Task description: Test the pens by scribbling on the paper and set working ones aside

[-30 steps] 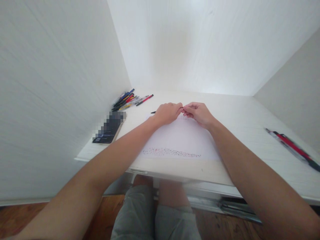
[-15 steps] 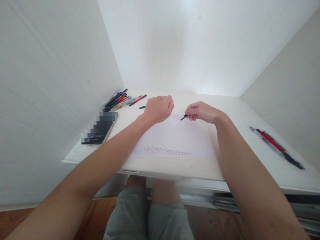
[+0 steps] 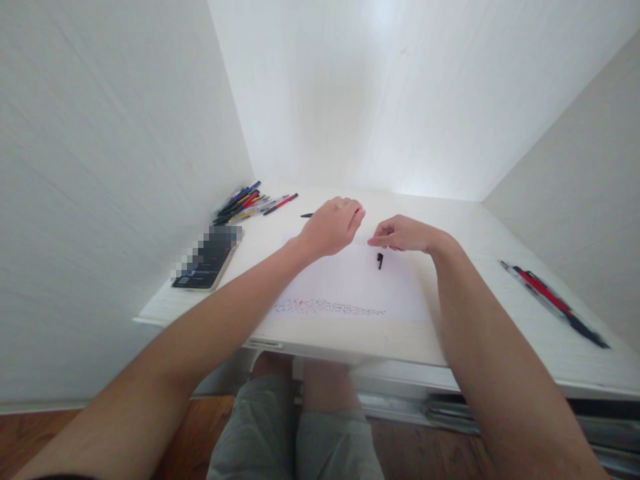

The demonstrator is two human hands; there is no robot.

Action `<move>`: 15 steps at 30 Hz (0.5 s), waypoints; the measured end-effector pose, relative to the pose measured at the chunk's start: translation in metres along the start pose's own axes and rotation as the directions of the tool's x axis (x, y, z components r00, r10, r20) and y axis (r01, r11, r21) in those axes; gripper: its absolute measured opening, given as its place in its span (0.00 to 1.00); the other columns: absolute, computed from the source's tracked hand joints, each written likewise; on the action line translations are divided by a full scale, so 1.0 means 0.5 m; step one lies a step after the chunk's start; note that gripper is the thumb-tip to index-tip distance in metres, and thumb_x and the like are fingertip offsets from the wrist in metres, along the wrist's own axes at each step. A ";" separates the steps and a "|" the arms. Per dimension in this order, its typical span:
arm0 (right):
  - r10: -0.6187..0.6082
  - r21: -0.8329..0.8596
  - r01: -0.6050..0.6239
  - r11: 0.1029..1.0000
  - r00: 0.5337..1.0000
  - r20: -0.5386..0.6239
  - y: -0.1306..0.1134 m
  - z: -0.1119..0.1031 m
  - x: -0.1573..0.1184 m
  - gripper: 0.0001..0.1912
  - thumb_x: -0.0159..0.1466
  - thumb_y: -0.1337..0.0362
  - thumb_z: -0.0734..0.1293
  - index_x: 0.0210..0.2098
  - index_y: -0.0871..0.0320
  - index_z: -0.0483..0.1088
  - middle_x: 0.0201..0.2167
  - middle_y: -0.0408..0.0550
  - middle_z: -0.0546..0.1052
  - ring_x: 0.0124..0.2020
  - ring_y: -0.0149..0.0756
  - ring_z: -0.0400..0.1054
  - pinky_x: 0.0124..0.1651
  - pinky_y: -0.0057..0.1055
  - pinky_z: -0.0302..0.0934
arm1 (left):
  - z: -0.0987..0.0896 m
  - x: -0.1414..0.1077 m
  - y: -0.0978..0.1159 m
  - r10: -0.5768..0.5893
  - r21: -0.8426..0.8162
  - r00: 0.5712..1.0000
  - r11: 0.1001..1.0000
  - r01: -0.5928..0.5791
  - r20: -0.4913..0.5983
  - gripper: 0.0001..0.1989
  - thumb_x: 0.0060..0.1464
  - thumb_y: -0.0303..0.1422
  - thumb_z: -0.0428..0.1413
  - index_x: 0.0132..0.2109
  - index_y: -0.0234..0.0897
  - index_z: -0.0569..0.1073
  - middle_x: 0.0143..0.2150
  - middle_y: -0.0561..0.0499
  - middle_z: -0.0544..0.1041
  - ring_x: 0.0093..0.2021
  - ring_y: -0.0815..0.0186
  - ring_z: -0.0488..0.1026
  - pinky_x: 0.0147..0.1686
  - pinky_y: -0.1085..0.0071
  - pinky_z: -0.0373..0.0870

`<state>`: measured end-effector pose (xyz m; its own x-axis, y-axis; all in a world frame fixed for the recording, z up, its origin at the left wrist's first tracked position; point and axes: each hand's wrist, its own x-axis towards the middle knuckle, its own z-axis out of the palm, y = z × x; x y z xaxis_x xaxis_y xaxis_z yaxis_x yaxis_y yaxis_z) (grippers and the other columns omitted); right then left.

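My left hand (image 3: 333, 227) is closed around a pen (image 3: 307, 215), whose dark end sticks out on the hand's left side. A small red spot shows by the fingertips; the rest of the pen is hidden. To the right, my right hand (image 3: 400, 233) hovers over the top of the white paper (image 3: 345, 280), thumb and fingers drawn together, with nothing visible between them. Just below those fingers is a small black pen cap (image 3: 380, 261), apart from the hand. Rows of small red and dark marks run along the paper's lower edge.
A pile of pens (image 3: 243, 202) lies at the back left, by the side wall. In front of it is a phone (image 3: 207, 260). More pens, red and black (image 3: 555, 300), lie at the right of the white desk (image 3: 350, 340). Walls enclose the back and sides.
My right hand has let go of the black cap, which now shows below it over the paper. My left hand has moved right with the pen, closer to the right hand.
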<state>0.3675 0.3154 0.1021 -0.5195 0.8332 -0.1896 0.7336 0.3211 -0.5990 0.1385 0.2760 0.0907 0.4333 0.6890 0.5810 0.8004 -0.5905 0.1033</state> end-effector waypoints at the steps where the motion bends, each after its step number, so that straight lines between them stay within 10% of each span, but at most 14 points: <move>1: -0.057 0.007 0.058 0.998 0.994 -0.093 -0.009 0.008 0.005 0.16 0.57 0.50 0.76 0.29 0.57 0.76 0.26 0.46 0.76 0.27 0.34 0.66 0.32 0.34 0.60 | 0.005 0.001 0.000 0.047 -0.029 0.999 0.998 -0.048 -0.018 0.22 0.75 0.35 0.38 0.48 0.34 0.76 0.43 0.41 0.79 0.45 0.57 0.74 0.48 0.59 0.68; 9: -0.247 0.275 0.423 0.863 0.829 -0.501 -0.086 0.105 0.049 0.08 0.55 0.73 0.70 0.22 0.55 0.72 0.23 0.44 0.73 0.31 0.35 0.68 0.32 0.32 0.60 | 0.001 0.000 0.023 0.069 -0.116 0.989 0.990 -0.084 -0.129 0.20 0.76 0.38 0.43 0.55 0.39 0.79 0.57 0.42 0.78 0.57 0.55 0.70 0.60 0.56 0.63; 15: -0.064 0.475 0.421 0.773 0.796 -0.601 -0.097 0.111 0.043 0.16 0.66 0.59 0.70 0.23 0.55 0.73 0.18 0.43 0.71 0.20 0.29 0.60 0.24 0.31 0.54 | 0.008 -0.004 0.003 0.008 -0.175 0.994 0.984 -0.028 -0.113 0.25 0.76 0.44 0.43 0.72 0.44 0.67 0.66 0.42 0.74 0.65 0.55 0.68 0.63 0.54 0.59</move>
<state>0.2964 0.2929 0.0838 -0.1974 0.9136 0.3554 0.1397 0.3850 -0.9123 0.1406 0.2756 0.0865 0.3903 0.6324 0.6692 0.7030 -0.6740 0.2269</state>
